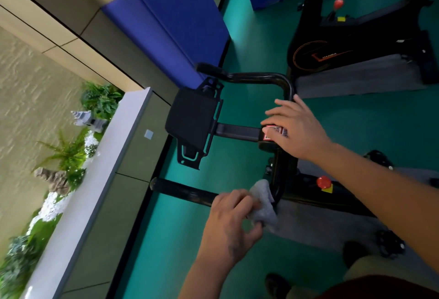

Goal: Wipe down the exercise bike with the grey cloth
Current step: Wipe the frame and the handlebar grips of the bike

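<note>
The black exercise bike's handlebar [256, 78] loops around a dark console holder [192, 123] in the middle of the view. My left hand [228, 225] is closed on the grey cloth [263, 203] and presses it against the near bend of the handlebar, where the lower grip bar [180, 190] starts. My right hand [297, 127] lies flat with its fingers spread on the handlebar's centre block, partly covering a red-and-white label [273, 130]. A red knob [323, 182] sits on the frame below.
A second black bike [344, 44] stands on a grey mat [356, 78] at the upper right on the green floor. Blue padding [171, 21] lines the wall ahead. A white ledge [95, 180] with plants runs along the left. A pedal [389, 243] is beside my leg.
</note>
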The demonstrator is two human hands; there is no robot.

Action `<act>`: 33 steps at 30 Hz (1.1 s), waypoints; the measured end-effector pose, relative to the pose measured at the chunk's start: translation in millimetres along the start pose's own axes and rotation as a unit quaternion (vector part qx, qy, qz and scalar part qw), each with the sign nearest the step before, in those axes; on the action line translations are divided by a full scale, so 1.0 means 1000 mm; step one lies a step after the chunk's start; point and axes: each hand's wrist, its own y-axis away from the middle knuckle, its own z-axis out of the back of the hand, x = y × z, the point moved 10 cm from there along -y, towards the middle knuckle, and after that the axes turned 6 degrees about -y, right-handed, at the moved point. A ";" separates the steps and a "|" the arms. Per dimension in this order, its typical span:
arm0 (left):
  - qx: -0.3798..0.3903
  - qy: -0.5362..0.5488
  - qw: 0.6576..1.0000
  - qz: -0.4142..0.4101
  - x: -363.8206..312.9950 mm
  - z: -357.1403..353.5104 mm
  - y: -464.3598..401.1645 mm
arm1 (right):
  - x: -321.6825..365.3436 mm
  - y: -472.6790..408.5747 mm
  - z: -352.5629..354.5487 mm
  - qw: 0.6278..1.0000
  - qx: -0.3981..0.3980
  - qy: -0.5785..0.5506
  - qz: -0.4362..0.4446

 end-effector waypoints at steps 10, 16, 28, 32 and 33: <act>0.000 -0.084 0.988 -0.126 0.034 0.031 0.006 | 0.129 0.095 -0.018 0.990 0.042 -0.033 0.129; -0.060 -0.100 0.990 -0.073 0.063 0.056 0.024 | 0.173 0.118 -0.051 0.986 0.100 0.054 0.120; -0.160 0.192 0.938 0.242 0.176 0.077 0.093 | 0.172 0.106 -0.072 0.997 0.064 0.031 0.035; -0.151 0.209 0.942 0.217 0.178 0.075 0.094 | 0.184 0.095 -0.084 0.997 0.061 -0.006 0.039; -0.146 0.216 0.942 0.211 0.177 0.074 0.094 | 0.189 0.090 -0.090 0.997 0.060 -0.014 0.044</act>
